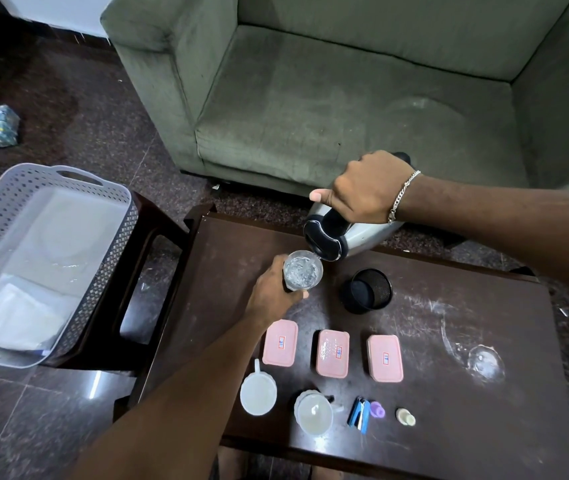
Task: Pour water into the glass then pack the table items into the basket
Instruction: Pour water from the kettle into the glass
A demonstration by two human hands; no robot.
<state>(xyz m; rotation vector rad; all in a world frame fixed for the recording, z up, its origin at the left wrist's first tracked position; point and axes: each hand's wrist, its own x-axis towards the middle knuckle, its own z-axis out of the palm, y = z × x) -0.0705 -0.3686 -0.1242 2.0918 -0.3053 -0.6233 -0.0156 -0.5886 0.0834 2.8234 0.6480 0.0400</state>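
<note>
Three pink boxes (pixel 331 353) sit low in the middle, each with a small red and blue label I can't read. My right hand (pixel 362 188) grips the tipped kettle (pixel 328 237). My left hand (pixel 272 289) holds the glass (pixel 302 270) of water, center frame. The gray basket (pixel 44 258) waits left.

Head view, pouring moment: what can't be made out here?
- Glass: the left hand wraps its side, so the fill level is hidden.
- Kettle: the right hand covers the handle.
- Pink boxes: lids closed, contents hidden; label print too small to read.
- Basket: cut off by the left edge; blurred white sheets inside.
- Small items by the blue stapler: too small to identify.
</note>
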